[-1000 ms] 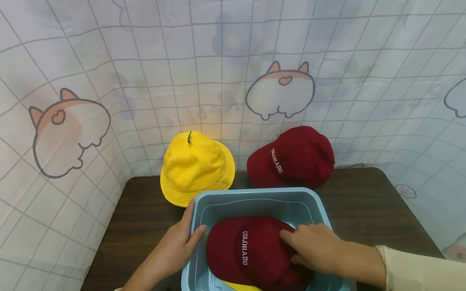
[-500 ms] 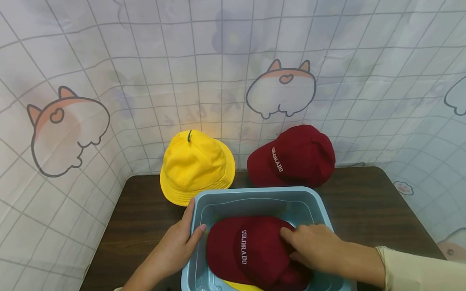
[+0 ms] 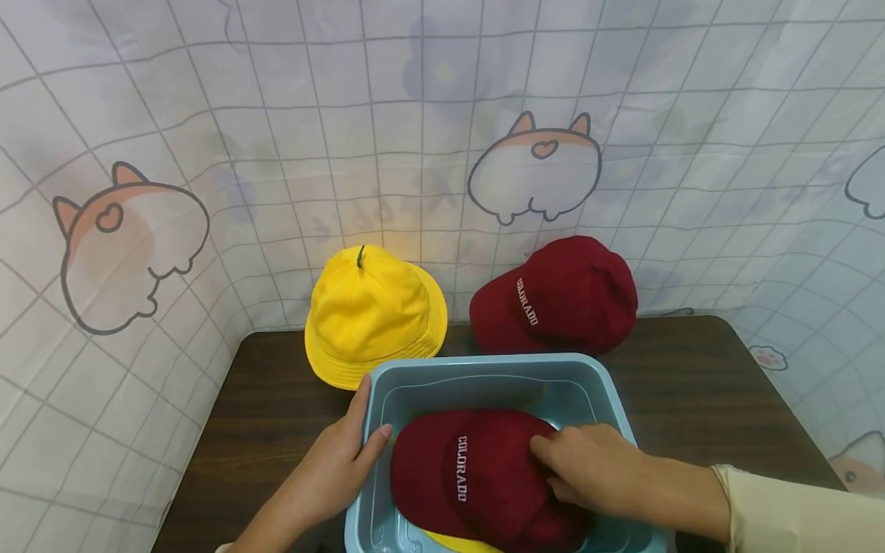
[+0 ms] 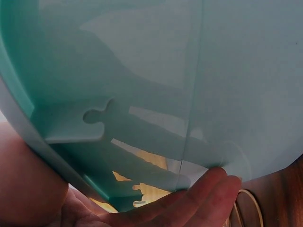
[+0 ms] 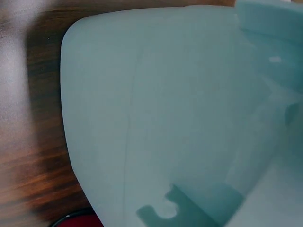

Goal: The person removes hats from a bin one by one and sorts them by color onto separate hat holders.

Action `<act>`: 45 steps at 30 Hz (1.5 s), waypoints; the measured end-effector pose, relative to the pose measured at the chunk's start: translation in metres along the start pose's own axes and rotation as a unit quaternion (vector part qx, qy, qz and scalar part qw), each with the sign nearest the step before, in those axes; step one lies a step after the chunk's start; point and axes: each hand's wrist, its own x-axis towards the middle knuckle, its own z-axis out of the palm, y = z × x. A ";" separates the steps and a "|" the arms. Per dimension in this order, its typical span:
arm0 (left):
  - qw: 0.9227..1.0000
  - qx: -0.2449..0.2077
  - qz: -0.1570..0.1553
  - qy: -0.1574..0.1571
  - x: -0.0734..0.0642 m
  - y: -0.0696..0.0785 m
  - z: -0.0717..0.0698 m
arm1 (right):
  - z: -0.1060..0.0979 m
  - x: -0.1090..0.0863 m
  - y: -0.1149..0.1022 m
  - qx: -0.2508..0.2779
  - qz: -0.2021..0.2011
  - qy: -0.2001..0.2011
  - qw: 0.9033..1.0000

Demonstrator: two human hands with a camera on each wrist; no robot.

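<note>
In the head view, a dark red baseball cap point(image 3: 484, 476) lettered COLORADO lies in the light blue plastic basin point(image 3: 484, 369), its brim pointing left. Part of something yellow point(image 3: 459, 542) shows beneath it. My right hand point(image 3: 588, 465) reaches over the basin's right side and pinches the back of the cap; some of its fingers are hidden. My left hand point(image 3: 339, 457) grips the basin's left wall, thumb over the rim and fingers outside. The left wrist view shows those fingers point(image 4: 203, 198) against the outer wall. Basin wall fills most of the right wrist view, without the hand.
Behind the basin, a yellow bucket hat point(image 3: 373, 307) with a small green stem stands at the left. A second dark red COLORADO cap point(image 3: 560, 296) sits to its right. All rest on a dark wooden table point(image 3: 698, 399) against a grid-patterned cloth point(image 3: 290, 153).
</note>
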 end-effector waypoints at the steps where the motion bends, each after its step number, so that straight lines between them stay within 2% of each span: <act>1: 1.000 0.001 0.002 0.001 0.000 0.000 0.000 | -0.001 0.000 0.000 0.006 0.000 -0.002 1.000; 8: 1.000 0.005 0.010 0.006 -0.001 0.001 0.000 | -0.012 0.001 -0.002 0.064 -0.001 -0.003 0.998; 14: 1.000 0.005 0.010 0.007 -0.001 0.000 0.000 | -0.021 0.001 -0.005 0.125 -0.018 0.022 0.992; 17: 1.000 0.007 0.011 0.006 -0.001 0.000 0.000 | -0.025 0.000 -0.008 0.129 -0.034 0.047 0.990; 24: 1.000 0.030 0.006 0.006 0.000 -0.001 0.000 | -0.038 -0.002 -0.015 0.094 -0.060 0.094 0.989; 29: 1.000 0.027 0.008 0.005 0.000 -0.001 0.000 | -0.050 -0.006 -0.021 0.042 -0.069 0.124 0.989; 37: 0.999 0.033 0.019 0.008 -0.002 -0.001 0.000 | -0.074 -0.011 -0.023 -0.034 -0.111 0.200 0.973; 45: 0.999 0.043 0.026 0.012 -0.002 0.000 0.000 | -0.106 -0.017 -0.021 -0.063 -0.141 0.238 0.959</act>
